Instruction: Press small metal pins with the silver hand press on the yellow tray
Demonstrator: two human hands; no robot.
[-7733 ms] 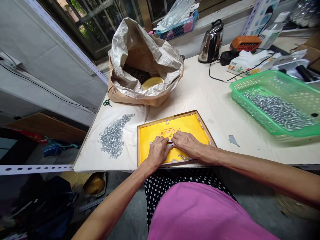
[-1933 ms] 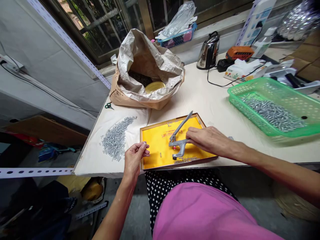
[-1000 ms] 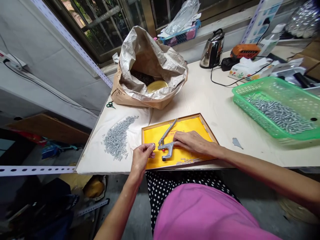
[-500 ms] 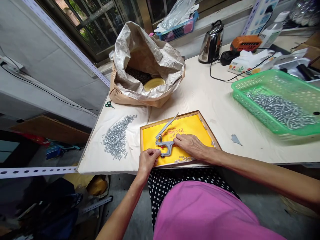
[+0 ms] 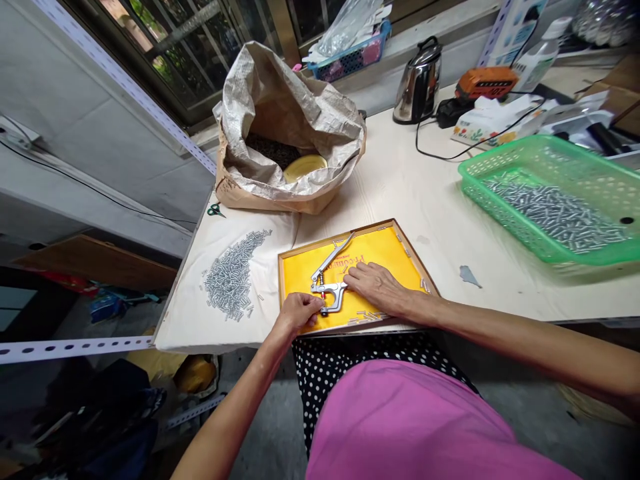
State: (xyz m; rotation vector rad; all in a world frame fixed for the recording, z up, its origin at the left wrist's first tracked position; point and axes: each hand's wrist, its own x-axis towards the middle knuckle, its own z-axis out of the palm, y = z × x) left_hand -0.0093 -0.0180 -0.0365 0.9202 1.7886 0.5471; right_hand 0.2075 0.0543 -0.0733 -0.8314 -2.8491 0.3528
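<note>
A pair of grey metal snap-fastener pliers (image 5: 332,291) lies on the yellow bottom of a shallow tray (image 5: 281,280). Its long lever slants upward, and a small red part shows between the jaws. My right hand (image 5: 377,288) is closed at the rear of the pliers' frame; the fingers hide the part they grip. My left hand (image 5: 301,311) pinches at the front of the jaws, with fingertips beside the lower jaw. Whatever is between them is too small to name. Small metal tubes (image 5: 367,317) lie along the tray's near edge.
Left of the tray is a pile of small metal tubes (image 5: 230,277), with green-handled scissors (image 5: 216,210) behind it. An open sack (image 5: 285,197) stands at the back. On the right are a green basket (image 5: 550,252) of metal pieces, a kettle (image 5: 419,83) and a grey scrap (image 5: 469,276).
The pliers' lever has tipped slightly lower. My left fingertips have moved a little right, closer to the jaws. My right hand stays at the pliers, and the whole view has shifted slightly.
</note>
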